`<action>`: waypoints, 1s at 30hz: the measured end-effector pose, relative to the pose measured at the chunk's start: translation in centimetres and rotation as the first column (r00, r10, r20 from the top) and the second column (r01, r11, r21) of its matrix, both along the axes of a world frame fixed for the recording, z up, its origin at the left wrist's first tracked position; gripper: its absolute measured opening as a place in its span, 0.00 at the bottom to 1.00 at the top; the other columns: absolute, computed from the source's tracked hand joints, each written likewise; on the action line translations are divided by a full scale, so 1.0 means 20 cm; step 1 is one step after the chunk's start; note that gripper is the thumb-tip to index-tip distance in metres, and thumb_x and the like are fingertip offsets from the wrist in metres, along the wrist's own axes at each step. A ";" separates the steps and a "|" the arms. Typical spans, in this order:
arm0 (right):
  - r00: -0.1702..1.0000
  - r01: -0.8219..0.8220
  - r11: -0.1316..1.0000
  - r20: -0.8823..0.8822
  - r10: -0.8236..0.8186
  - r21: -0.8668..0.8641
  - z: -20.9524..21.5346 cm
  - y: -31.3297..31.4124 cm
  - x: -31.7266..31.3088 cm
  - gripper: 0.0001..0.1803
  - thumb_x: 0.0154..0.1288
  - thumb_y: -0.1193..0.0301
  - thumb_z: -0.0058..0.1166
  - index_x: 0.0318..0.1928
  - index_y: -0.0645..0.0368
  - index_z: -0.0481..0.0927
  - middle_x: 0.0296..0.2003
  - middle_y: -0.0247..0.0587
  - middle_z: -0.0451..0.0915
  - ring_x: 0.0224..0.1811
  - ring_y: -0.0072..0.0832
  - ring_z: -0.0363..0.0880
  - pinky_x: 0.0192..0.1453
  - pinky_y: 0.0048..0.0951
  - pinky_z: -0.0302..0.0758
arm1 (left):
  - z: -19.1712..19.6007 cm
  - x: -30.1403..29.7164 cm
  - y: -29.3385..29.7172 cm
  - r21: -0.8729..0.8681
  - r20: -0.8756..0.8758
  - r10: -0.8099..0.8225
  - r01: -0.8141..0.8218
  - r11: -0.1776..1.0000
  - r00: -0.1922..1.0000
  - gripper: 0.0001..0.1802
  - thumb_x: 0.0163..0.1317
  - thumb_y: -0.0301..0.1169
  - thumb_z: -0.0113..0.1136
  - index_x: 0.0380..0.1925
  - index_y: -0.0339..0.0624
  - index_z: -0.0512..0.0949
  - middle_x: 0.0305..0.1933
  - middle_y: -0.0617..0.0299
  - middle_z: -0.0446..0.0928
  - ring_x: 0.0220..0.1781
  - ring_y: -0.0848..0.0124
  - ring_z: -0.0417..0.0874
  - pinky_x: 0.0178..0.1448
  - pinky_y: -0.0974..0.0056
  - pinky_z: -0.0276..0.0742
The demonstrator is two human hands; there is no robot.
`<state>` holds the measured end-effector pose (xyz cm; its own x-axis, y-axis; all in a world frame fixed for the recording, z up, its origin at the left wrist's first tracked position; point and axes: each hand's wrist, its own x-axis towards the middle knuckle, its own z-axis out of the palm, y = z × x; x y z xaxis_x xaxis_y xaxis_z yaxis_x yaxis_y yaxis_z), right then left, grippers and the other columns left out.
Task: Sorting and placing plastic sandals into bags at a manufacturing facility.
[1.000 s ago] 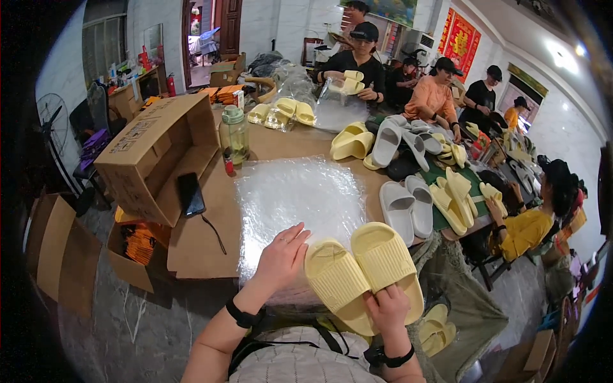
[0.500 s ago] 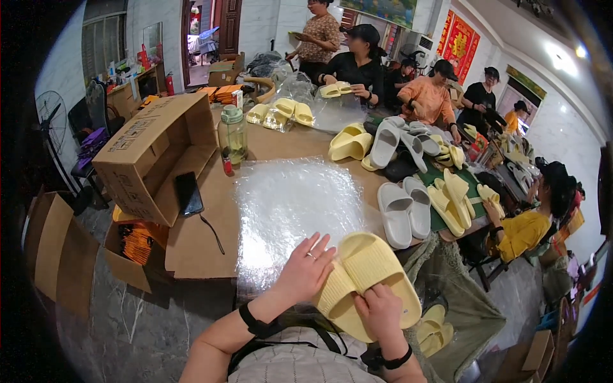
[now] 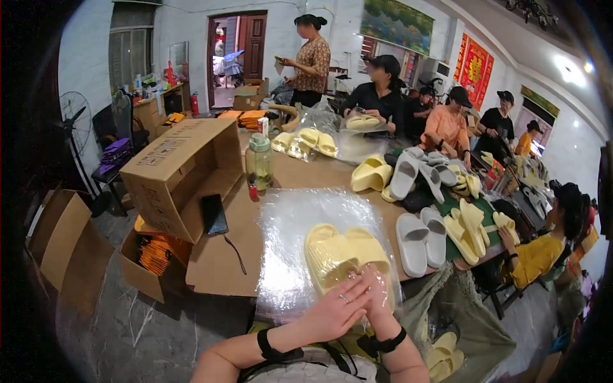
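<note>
A pair of pale yellow slippers (image 3: 373, 250) lies side by side on the stack of clear plastic bags (image 3: 284, 220) in front of me. Shiny film seems to cover the slippers and the fingers of my right hand (image 3: 378, 295), which grips the near end of the pair. My left hand (image 3: 338, 309), with a ring on one finger, reaches across from the left. Its fingers are stretched out and meet the right hand; whether they touch the film's edge I cannot tell.
On the cardboard-covered table (image 3: 220, 271) are a phone (image 3: 214, 214), a green bottle (image 3: 259, 163) and an open carton (image 3: 185, 172). Grey slippers (image 3: 413, 246) and more yellow slippers (image 3: 469, 230) stand to the right. Several people work around the far side.
The yellow slippers have moved from in front of my body onto the plastic bags, apparently under film. Both hands have come together at their near end. The view has shifted left.
</note>
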<state>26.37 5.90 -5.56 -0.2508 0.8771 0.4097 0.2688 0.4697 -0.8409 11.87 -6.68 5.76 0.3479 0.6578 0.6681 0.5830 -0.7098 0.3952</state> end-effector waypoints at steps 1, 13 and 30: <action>0.957 -0.054 0.998 -0.284 0.065 0.044 0.06 -0.03 -0.10 0.10 0.66 0.64 0.54 0.36 0.59 0.77 0.37 0.52 0.78 0.42 0.51 0.76 0.44 0.43 0.74 | -0.01 0.00 -0.01 -0.021 -0.005 0.003 -0.003 1.000 1.000 0.23 0.70 0.34 0.54 0.60 0.31 0.73 0.68 0.43 0.69 0.72 0.47 0.66 0.74 0.50 0.62; 0.920 0.028 0.990 0.384 -0.079 0.138 0.21 0.30 -0.41 0.17 0.71 0.61 0.52 0.39 0.67 0.75 0.38 0.62 0.75 0.40 0.59 0.75 0.45 0.50 0.72 | -0.06 -0.10 -0.01 -0.123 -0.045 -0.066 0.060 0.991 0.997 0.31 0.73 0.40 0.52 0.70 0.36 0.64 0.76 0.47 0.59 0.78 0.51 0.58 0.79 0.52 0.55; 0.708 -0.659 0.702 0.092 0.700 -0.270 1.00 -0.45 0.27 0.11 0.64 0.72 0.65 0.45 0.61 0.86 0.35 0.37 0.86 0.36 0.19 0.80 0.38 0.23 0.75 | -0.44 -0.62 0.26 -0.254 -0.054 0.592 -0.584 0.771 0.804 0.34 0.69 0.44 0.53 0.69 0.34 0.63 0.73 0.34 0.59 0.75 0.40 0.58 0.77 0.43 0.51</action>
<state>31.68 -3.08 14.35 -0.8594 0.4938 0.1324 0.0943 0.4078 -0.9082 -0.59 -1.47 -2.95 -0.1773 0.8702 0.4596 0.8407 -0.1089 0.5304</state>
